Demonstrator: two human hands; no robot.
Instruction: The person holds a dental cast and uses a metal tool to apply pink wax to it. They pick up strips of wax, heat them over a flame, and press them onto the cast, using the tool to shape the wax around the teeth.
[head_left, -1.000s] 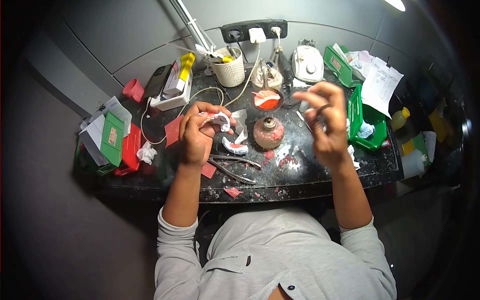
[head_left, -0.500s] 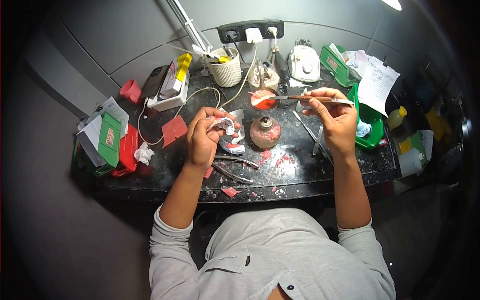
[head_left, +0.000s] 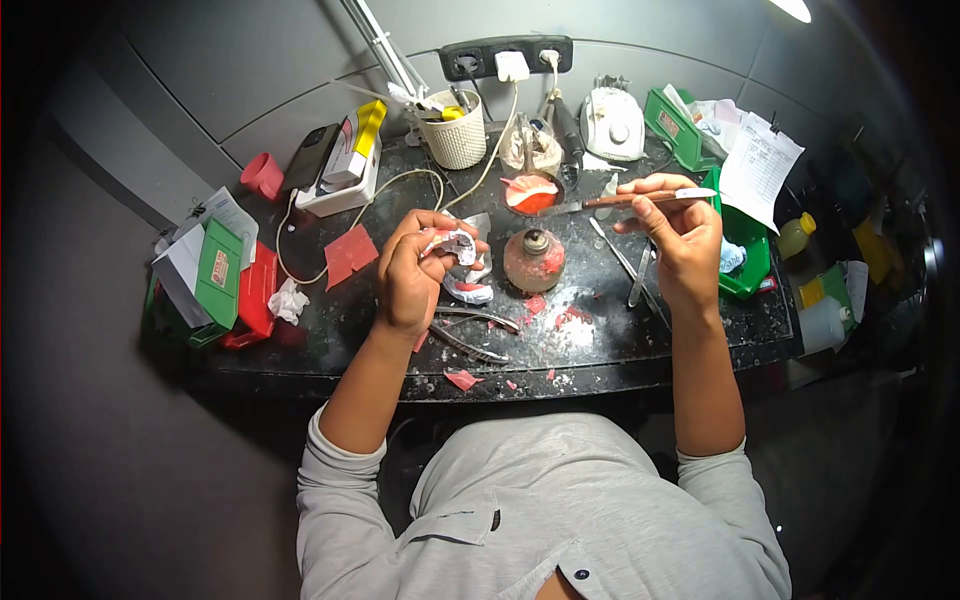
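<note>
My left hand is closed around a white dental cast with a bit of pink on it, held up over the bench. A wax knife with a brown handle lies between the fingers and thumb of my right hand. Its blade points left, the tip at the near right edge of a dish of red and pink wax. Below that dish stands a round glass spirit burner. Another white and pink cast sits just below my left fingers.
A pliers-like metal tool and pink wax scraps are near the front edge. Slim metal instruments lie beside my right hand. A pink wax sheet is at left, a green bin at right, a woven pen cup behind.
The knife has shifted a little right and tilted, so its blade tip has come from over the wax to the dish's near edge. My left hand keeps the cast in nearly the same place.
</note>
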